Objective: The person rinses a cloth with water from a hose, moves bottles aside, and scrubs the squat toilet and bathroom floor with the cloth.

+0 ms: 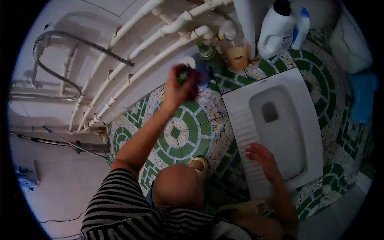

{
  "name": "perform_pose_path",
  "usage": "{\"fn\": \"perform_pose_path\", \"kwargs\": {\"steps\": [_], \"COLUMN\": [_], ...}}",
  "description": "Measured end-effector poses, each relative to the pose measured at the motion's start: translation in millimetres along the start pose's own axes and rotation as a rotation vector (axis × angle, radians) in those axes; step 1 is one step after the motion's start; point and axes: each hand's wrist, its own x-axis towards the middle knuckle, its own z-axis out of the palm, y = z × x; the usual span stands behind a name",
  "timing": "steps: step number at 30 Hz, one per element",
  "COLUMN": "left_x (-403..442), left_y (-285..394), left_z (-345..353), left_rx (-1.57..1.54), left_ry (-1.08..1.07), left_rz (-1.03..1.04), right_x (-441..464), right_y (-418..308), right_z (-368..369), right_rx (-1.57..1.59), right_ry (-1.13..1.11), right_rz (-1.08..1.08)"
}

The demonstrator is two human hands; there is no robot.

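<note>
Reddish item (pixel 193 87), blurred, sits partly hidden in left hand (pixel 176 86).

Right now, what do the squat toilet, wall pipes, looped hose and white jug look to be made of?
Squat toilet: likely glazed ceramic; smooth white surface, moulded ridges.
Wall pipes: probably plastic, dull off-white; bulky elbow fittings suggest it, painted metal possible.
Looped hose: seemingly braided metal, grey sheen; core hidden.
White jug: likely moulded plastic, smooth, with integral handle.
</note>
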Motion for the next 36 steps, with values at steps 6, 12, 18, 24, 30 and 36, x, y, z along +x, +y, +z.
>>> {"fn": "perform_pose_path", "kwargs": {"steps": [6, 12, 18, 24, 30, 36], "left_x": [72, 67, 29, -75, -130, -65], "left_y": [-94, -91, -99, -65, 9, -95], "left_z": [-32, -14, 14, 111, 202, 207], "left_rx": [0.722, 0.952, 0.815, -0.064, -0.414, 0.396], "left_ry": [0.098, 0.054, -0.214, -0.61, -1.163, -1.168], "left_rz": [0.433, 0.565, 0.706, -0.42, -0.933, 0.041], "right_x": [-5, -4, -9, -17, -60, -164], "right_y": [27, 61, 73, 40, 7, 35], "right_z": [11, 18, 12, 13, -24, -200], "right_rx": [0.056, 0.037, 0.091, -0.051, -0.132, -0.326], "right_ry": [0.131, 0.167, 0.136, 0.381, 0.715, 1.581], "right_rz": [0.146, 0.256, 0.272, -0.103, -0.099, 0.05]}}
